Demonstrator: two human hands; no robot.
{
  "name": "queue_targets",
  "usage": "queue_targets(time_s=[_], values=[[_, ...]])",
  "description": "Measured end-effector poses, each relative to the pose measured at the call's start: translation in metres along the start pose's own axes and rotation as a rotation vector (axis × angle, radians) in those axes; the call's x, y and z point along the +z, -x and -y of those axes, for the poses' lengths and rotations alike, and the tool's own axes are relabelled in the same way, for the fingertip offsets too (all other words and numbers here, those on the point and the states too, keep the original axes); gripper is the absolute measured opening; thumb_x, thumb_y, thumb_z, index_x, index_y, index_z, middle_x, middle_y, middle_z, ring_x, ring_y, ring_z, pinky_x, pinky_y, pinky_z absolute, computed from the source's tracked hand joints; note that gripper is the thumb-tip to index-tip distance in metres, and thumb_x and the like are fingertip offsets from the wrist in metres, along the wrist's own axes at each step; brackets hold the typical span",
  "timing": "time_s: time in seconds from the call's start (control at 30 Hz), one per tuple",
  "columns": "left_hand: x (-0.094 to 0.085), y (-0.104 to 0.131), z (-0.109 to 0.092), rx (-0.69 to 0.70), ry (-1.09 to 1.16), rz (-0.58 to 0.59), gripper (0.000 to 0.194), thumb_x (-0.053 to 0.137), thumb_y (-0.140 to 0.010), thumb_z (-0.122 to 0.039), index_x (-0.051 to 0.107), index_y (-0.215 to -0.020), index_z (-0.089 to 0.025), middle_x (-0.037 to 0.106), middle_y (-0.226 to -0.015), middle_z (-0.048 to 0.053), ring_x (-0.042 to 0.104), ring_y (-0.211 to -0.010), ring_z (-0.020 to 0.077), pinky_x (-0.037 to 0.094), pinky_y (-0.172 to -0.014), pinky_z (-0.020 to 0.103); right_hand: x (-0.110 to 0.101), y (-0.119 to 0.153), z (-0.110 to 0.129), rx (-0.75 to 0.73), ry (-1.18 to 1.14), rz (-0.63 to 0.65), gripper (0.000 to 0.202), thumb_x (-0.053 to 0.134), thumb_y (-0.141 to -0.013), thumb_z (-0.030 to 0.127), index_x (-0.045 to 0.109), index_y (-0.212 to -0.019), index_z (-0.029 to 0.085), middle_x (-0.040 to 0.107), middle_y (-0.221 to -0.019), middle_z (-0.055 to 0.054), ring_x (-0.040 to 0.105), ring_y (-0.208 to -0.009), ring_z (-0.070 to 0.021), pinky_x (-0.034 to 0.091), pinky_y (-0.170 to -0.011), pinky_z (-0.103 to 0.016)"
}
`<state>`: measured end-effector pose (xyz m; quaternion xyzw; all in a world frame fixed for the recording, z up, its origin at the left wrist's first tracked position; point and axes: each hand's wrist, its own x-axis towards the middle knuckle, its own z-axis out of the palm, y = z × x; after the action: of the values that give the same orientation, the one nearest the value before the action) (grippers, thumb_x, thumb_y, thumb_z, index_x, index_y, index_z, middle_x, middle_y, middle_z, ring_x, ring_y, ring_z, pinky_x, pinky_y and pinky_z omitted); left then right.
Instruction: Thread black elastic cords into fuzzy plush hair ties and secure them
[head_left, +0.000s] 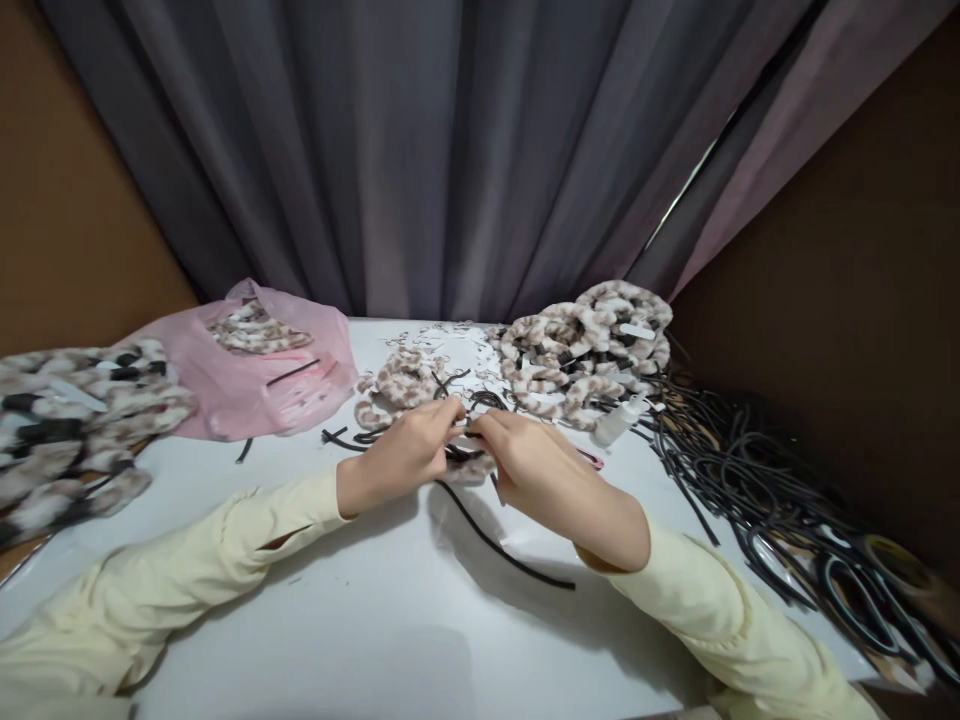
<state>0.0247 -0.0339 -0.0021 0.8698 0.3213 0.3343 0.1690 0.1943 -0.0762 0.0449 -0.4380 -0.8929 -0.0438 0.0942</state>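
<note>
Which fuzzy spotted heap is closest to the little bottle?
The right plush heap: the bottle is just in front. The left plush heap lies beside the pink bag; the small middle bundle is behind the left hand.

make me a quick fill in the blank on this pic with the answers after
1. The left hand and right hand come out of pale ____ sleeves.
2. The plastic bag on the table is coloured ____.
3. The big tangle of black cords lies on the picture's ____ side.
4. Beyond the table hangs a dark grey ____.

Missing words: yellow; pink; right; curtain.
</note>
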Motion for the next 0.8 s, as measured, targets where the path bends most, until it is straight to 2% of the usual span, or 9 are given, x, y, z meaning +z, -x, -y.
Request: queue_targets(time_s=[0.1, 0.2, 0.37, 0.5, 0.6, 0.7, 0.8], values=[[-0.003, 0.0, -0.004, 0.079, 0.065, 0.112, 0.029, 0.039, -0.068, 0.002, 0.044, -0.089, -0.018, 0.057, -0.087, 0.008, 0.056, -0.082, 0.022, 0.042, -0.07, 0.029, -0.006, -0.001, -0.012, -0.067, 0.007, -0.061, 0.027, 0.041, -0.068, -0.007, 0.051, -0.083, 0.014, 0.054, -0.076, -0.005, 0.049, -0.067, -0.0163, 0.028, -0.055, -0.025], [-0.006, 0.0, -0.01, 0.087, 0.114, 0.154, 0.04, 0.036, -0.067, 0.005, 0.039, -0.1, -0.018, 0.058, -0.096, 0.009, 0.058, -0.09, 0.0199, 0.045, -0.075, 0.027, -0.005, -0.004, -0.024, -0.152, -0.05, -0.132, 0.027, 0.038, -0.074, -0.006, 0.051, -0.087, 0.015, 0.055, -0.077, -0.004, 0.048, -0.069, -0.0153, 0.03, -0.056, -0.024], [-0.006, 0.001, -0.011, 0.052, 0.19, 0.134, 0.044, 0.033, -0.073, 0.005, 0.027, -0.11, -0.019, 0.059, -0.084, 0.002, 0.061, -0.077, 0.0122, 0.047, -0.072, 0.022, -0.003, -0.011, -0.034, -0.232, -0.232, -0.214, 0.022, 0.036, -0.084, 0.002, 0.053, -0.083, 0.015, 0.056, -0.081, -0.006, 0.051, -0.074, -0.0151, 0.035, -0.06, -0.023], [-0.001, 0.003, -0.007, 0.192, 0.146, 0.038, 0.046, 0.034, -0.075, 0.004, 0.023, -0.114, -0.018, 0.056, -0.089, 0.005, 0.061, -0.084, 0.0128, 0.049, -0.072, 0.023, -0.005, -0.017, -0.039, -0.237, -0.541, -0.227, 0.015, 0.044, -0.087, 0.01, 0.056, -0.079, 0.016, 0.056, -0.082, -0.005, 0.053, -0.075, -0.0135, 0.04, -0.066, -0.023], [-0.001, 0.003, -0.007, 0.385, 0.065, -0.04, 0.048, 0.034, -0.076, 0.002, 0.023, -0.118, -0.018, 0.054, -0.095, 0.009, 0.059, -0.083, 0.0146, 0.05, -0.067, 0.024, -0.005, -0.019, -0.043, -0.209, -0.728, -0.17, 0.01, 0.054, -0.085, 0.02, 0.058, -0.076, 0.015, 0.056, -0.076, -0.003, 0.052, -0.07, -0.0127, 0.04, -0.065, -0.024], [-0.005, 0.002, -0.011, 0.544, -0.093, -0.088, 0.049, 0.033, -0.077, 0.002, 0.029, -0.122, -0.018, 0.053, -0.081, 0.004, 0.053, -0.068, 0.0137, 0.046, -0.061, 0.026, -0.003, -0.02, -0.046, -0.129, -0.916, -0.033, 0.014, 0.058, -0.082, 0.027, 0.059, -0.078, 0.014, 0.054, -0.072, -0.001, 0.049, -0.063, -0.0104, 0.038, -0.057, -0.022], [-0.007, 0.001, -0.015, 0.612, -0.184, -0.063, 0.042, 0.031, -0.081, 0.001, 0.04, -0.116, -0.018, 0.052, -0.071, 0.002, 0.05, -0.063, 0.014, 0.043, -0.06, 0.026, -0.002, -0.02, -0.048, -0.057, -1.143, 0.143, 0.019, 0.062, -0.078, 0.031, 0.056, -0.079, 0.014, 0.052, -0.067, 0.002, 0.047, -0.058, -0.0084, 0.036, -0.052, -0.02]])
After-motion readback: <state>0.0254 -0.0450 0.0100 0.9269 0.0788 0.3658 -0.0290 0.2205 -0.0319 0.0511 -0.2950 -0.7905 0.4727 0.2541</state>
